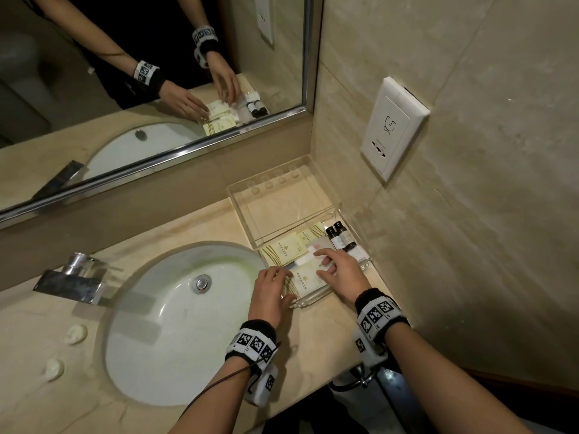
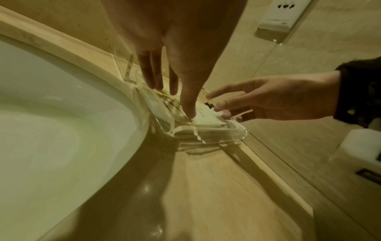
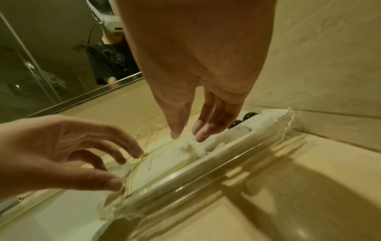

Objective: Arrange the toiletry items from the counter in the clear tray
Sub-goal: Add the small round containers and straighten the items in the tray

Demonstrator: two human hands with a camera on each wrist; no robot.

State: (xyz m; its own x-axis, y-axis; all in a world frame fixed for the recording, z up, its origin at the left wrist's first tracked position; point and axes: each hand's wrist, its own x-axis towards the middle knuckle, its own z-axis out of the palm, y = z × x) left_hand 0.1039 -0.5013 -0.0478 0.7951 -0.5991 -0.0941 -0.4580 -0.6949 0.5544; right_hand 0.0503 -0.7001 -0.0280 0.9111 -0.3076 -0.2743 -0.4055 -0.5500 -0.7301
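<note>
Reaching into the near end of a clear acrylic tray (image 1: 241,202) on the beige marble desk (image 1: 194,223), just right of the white oval sink (image 1: 175,324). Left hand (image 1: 272,292) spread over the near-left corner, fingers (image 2: 190,112) loosely extended, tips touching a cream paper sachet with gold stripes (image 1: 305,285); no pinch visible. Right hand (image 1: 340,272) hovering above the same sachet and a white packet (image 1: 305,260) beside it, fingers (image 3: 203,133) relaxed and narrowly apart, gripping nothing. Contact of right fingertips with the packet: cannot tell.

Tray contents, all in the near half: two further cream sachets (image 1: 286,249) lying flat behind the hands, one overlapping the other; two small dark-capped bottles with pale labels (image 1: 340,236) lying side by side against the right wall of the tray. Far half of tray showing only its bare floor.

Surroundings: chrome faucet (image 1: 70,281) left of the sink; framed wall mirror (image 1: 156,161) behind; white wall socket plate (image 1: 393,128) on the tiled wall to the right; marker-patterned wristbands (image 1: 377,314) on both wrists.
</note>
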